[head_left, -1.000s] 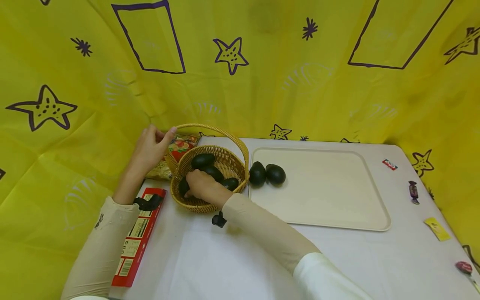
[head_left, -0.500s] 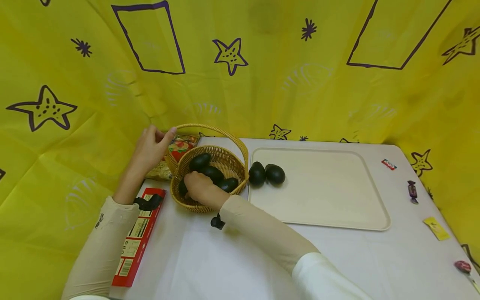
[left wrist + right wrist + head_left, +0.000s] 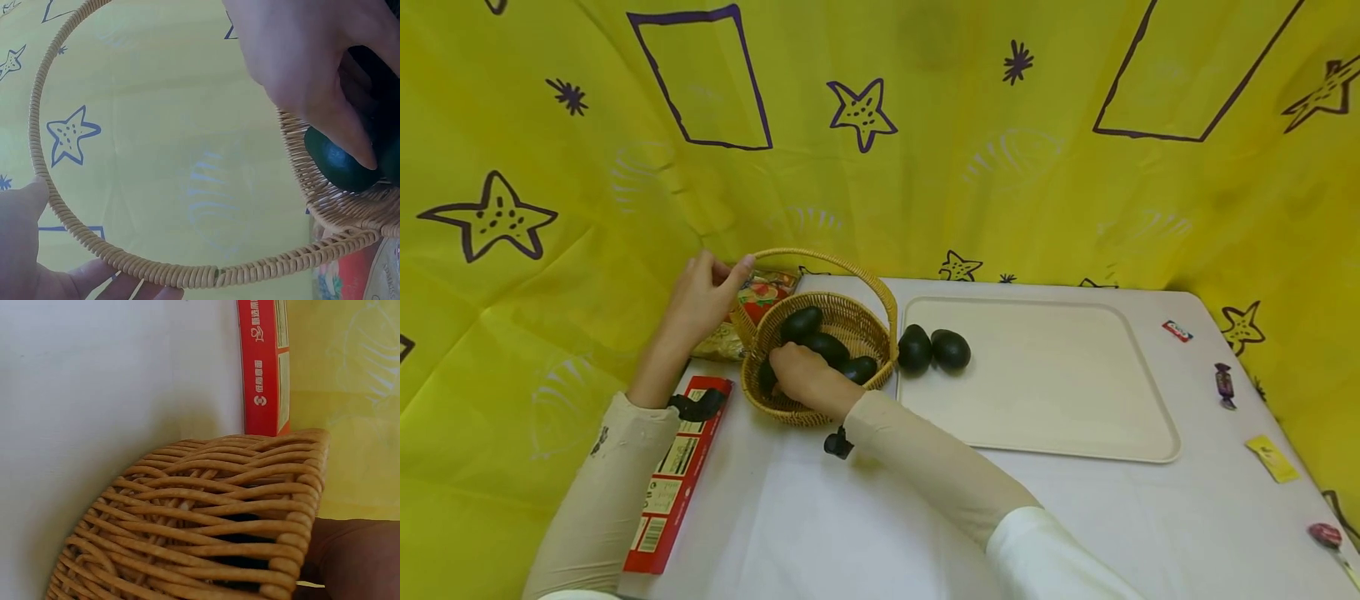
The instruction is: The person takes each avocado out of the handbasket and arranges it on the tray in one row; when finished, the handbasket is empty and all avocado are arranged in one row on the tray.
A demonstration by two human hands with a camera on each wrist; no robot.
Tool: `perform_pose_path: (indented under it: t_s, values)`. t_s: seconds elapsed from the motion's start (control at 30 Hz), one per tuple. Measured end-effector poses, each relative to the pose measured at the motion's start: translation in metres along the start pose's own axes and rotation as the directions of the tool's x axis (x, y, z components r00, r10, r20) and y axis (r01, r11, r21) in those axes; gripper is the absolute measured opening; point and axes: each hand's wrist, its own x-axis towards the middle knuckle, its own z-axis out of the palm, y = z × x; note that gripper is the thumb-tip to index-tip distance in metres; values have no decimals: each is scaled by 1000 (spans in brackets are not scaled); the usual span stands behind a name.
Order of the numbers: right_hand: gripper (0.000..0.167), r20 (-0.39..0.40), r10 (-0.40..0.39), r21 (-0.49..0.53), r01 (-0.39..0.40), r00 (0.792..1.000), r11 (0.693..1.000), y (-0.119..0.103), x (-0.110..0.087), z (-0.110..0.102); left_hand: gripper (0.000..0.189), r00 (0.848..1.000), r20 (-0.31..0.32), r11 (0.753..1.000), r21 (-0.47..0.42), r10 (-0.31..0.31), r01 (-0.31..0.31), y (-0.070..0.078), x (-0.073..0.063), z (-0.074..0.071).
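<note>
A wicker basket point(image 3: 874, 325) with several dark green avocados stands left of the tray. My left hand point(image 3: 696, 304) holds the basket's arched handle point(image 3: 831, 260) at its left side; the left wrist view has the thumb point(image 3: 41, 190) on one side of the handle and the fingers behind it. My right hand point(image 3: 808, 379) reaches down into the basket, its fingers curled on an avocado point(image 3: 766, 377) at the left wall. Other avocados point(image 3: 826, 348) lie beside and behind this hand. In the right wrist view the basket's wall point(image 3: 187, 531) hides most of the hand.
Two more avocados point(image 3: 951, 350) sit on the left end of a cream tray point(image 3: 1037, 383). A red box point(image 3: 677, 475) lies in front at the left, and a printed food packet point(image 3: 763, 292) is behind the basket. Small wrapped sweets point(image 3: 1225, 385) lie along the right edge.
The right hand has shifted slightly left inside the basket, and the rear avocado there has moved a little leftward. The left hand stays on the handle.
</note>
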Motion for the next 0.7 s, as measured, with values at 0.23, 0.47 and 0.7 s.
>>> perform_pose_path:
  t_s: [0.23, 0.47, 0.7]
  values:
    - [36, 10, 16, 48, -16, 1000, 999, 4, -2, -1, 65, 1000, -12, 1000, -10, -12, 12, 2, -1, 1]
    - [53, 25, -2, 108, -1, 1000, 994, 5, -10, -14, 68, 1000, -7, 1000, -16, -15, 15, 2, -2, 1]
    - [72, -12, -33, 124, 34, 999, 992, 12, -27, -27, 62, 1000, -16, 1000, -15, 1, -2, 2, -2, 1]
